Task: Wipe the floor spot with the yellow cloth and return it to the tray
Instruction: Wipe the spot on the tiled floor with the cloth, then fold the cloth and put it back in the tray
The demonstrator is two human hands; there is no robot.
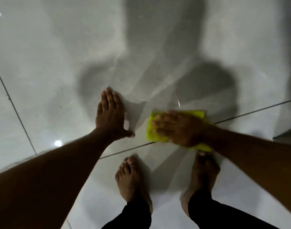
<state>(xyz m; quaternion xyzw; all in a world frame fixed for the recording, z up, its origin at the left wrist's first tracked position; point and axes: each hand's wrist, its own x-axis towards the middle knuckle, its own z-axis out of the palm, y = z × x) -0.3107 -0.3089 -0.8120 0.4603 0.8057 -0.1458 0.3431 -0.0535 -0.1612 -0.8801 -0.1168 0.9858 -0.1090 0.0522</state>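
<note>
Cloth: the yellow cloth lies flat on the glossy tiled floor, straddling a grout line, just ahead of the toes.
Right grip: the right hand presses it down with flat, spread fingers; a press, not a pinch.
Left grip: the left hand, just beside the cloth, is open with its palm braced on the tile and holds nothing.
Spot: too faint to make out; likely under the cloth.
Risk, slip: the pressed cloth could skid on the shiny tile, probably taking the balance of the crouch with it.
Risk, bunching: with no pinch, an edge may fold under.
Feet: the bare feet stand just behind the right hand; the right toes touch the cloth's rear corner and would block a backward stroke.
Tray: not in view.
</note>
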